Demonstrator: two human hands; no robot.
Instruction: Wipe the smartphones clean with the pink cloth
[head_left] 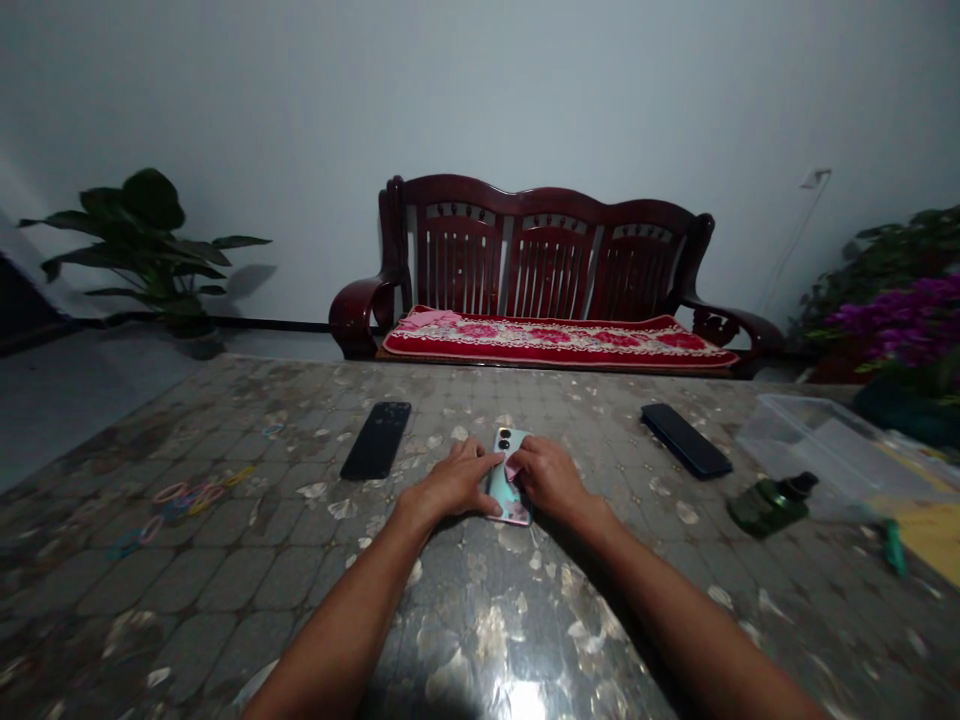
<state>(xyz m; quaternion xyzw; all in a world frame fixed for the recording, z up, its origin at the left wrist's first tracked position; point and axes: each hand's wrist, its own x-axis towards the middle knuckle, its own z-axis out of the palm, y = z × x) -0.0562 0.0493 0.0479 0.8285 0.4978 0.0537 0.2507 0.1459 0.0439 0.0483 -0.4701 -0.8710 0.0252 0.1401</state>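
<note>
A light blue-green smartphone point(498, 481) lies on the table in front of me, its back with the round camera lenses facing up. My left hand point(459, 478) holds the phone at its left side, with the thumb near the lower edge and the index finger reaching across the back. In my right hand point(551, 475) a small pink cloth point(512, 467) is pinched and pressed against the phone's back. Part of the cloth is hidden under the fingers.
Dark phones lie at left point(376, 441) and right point(685, 440). Elastic bands point(196, 497) are scattered at left. At right are a green spray bottle point(769, 505) and a clear plastic box point(810, 440). A wooden bench point(551, 250) stands beyond the table.
</note>
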